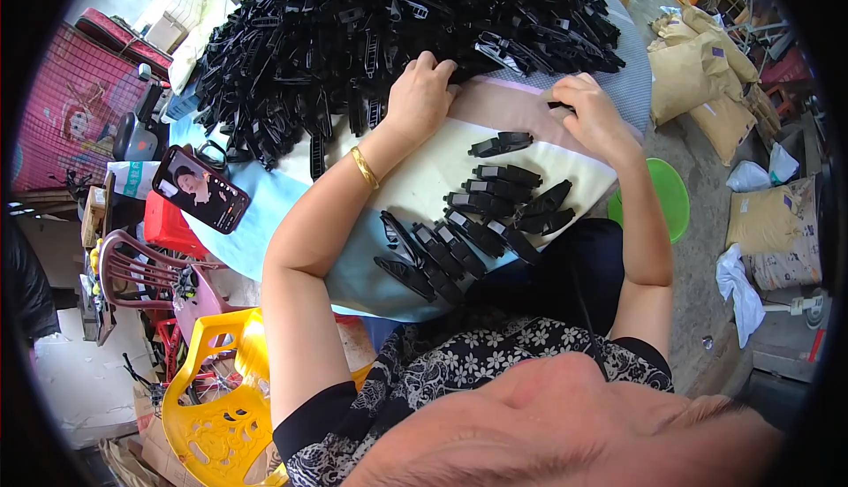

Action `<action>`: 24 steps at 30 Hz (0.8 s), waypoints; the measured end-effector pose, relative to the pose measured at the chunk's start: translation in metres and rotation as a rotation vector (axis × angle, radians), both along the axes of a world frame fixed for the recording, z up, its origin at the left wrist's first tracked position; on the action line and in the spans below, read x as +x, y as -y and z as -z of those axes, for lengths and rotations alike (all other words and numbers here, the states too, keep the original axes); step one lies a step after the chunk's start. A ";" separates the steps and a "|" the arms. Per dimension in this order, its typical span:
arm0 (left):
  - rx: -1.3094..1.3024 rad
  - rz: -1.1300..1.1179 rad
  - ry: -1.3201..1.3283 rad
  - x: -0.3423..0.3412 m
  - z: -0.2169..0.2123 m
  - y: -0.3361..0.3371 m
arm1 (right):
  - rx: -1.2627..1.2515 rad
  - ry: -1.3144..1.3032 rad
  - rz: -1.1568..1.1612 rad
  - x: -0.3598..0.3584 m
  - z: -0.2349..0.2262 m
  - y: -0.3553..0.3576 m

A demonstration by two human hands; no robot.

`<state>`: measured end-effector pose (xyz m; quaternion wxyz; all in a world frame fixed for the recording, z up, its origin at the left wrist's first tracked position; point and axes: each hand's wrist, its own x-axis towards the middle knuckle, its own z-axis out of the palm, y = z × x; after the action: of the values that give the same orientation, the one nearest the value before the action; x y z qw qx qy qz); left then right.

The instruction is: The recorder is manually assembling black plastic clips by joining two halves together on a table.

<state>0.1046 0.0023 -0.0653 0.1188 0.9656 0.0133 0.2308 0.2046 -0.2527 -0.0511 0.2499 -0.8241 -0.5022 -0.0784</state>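
Observation:
A large heap of black plastic pieces (353,37), long and narrow with slotted parts, covers the far side of the cloth-covered table (291,196). At the near edge of that heap is my left hand (424,98), its fingers curled and their tips hidden among the pieces. My right hand (594,116) is over the cloth to the right, thumb and fingers pinched on a small black plastic piece (558,105), mostly covered by the fingers. Between my forearms, a group of similar black pieces (477,196) lies in loose rows near the table's front edge.
A phone (201,188) with a lit screen leans at the table's left edge. A yellow plastic chair (221,399) and a maroon chair (141,275) stand to the left. At right are a green basin (667,200) and several brown sacks (698,72) on the floor.

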 end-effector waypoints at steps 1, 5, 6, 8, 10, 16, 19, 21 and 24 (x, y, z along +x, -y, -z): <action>0.024 0.002 0.006 0.000 0.001 0.000 | -0.017 0.026 0.024 0.003 0.002 0.001; 0.006 0.057 0.033 -0.001 -0.003 0.000 | -0.029 0.051 0.097 0.010 0.006 0.005; -0.049 0.160 0.060 -0.004 -0.005 0.001 | -0.030 0.052 0.095 0.009 0.005 0.006; -0.139 0.282 0.054 -0.010 -0.009 0.011 | -0.057 0.094 0.145 0.005 0.001 0.008; -0.221 0.402 -0.120 -0.017 -0.013 0.023 | 0.027 -0.038 0.147 -0.004 -0.005 0.001; -0.359 0.430 -0.175 -0.026 -0.013 0.035 | 0.204 -0.193 0.167 -0.026 -0.002 -0.028; -0.373 0.412 -0.164 -0.027 -0.012 0.037 | 0.474 -0.556 0.006 -0.031 0.005 -0.037; -0.370 0.403 -0.152 -0.028 -0.010 0.036 | 0.674 -0.932 -0.114 -0.043 0.001 -0.045; -0.377 0.388 -0.143 -0.028 -0.010 0.035 | 0.423 -0.890 -0.072 -0.032 0.017 -0.038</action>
<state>0.0768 -0.0332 -0.0557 0.3369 0.9249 -0.1206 0.1283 0.1727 -0.2145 -0.0684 0.6047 -0.6909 -0.3479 0.1897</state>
